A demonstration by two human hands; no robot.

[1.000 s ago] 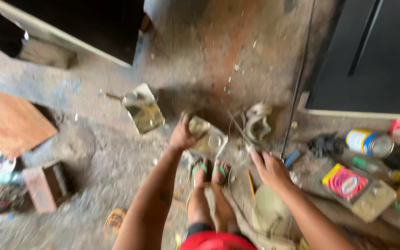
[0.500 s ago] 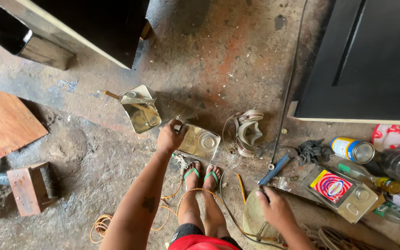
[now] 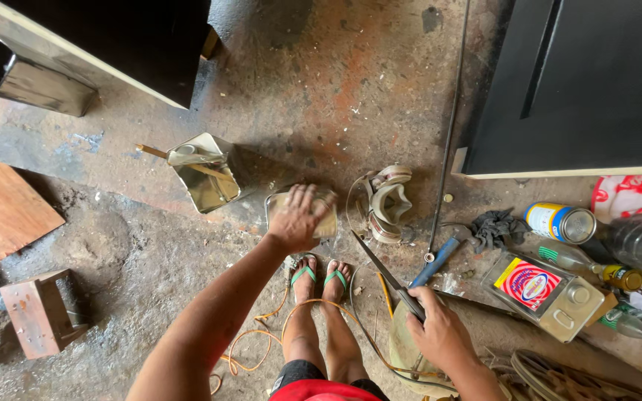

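On the gritty workshop floor, just ahead of the sandalled feet (image 3: 321,276), the left hand (image 3: 295,219) now lies spread flat over the rectangular tin (image 3: 325,223). The right hand (image 3: 440,334), earlier empty, grips a knife (image 3: 384,275).

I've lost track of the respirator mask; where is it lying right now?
In the head view, the respirator mask lies on the concrete floor just right of the left hand, ahead of the feet.
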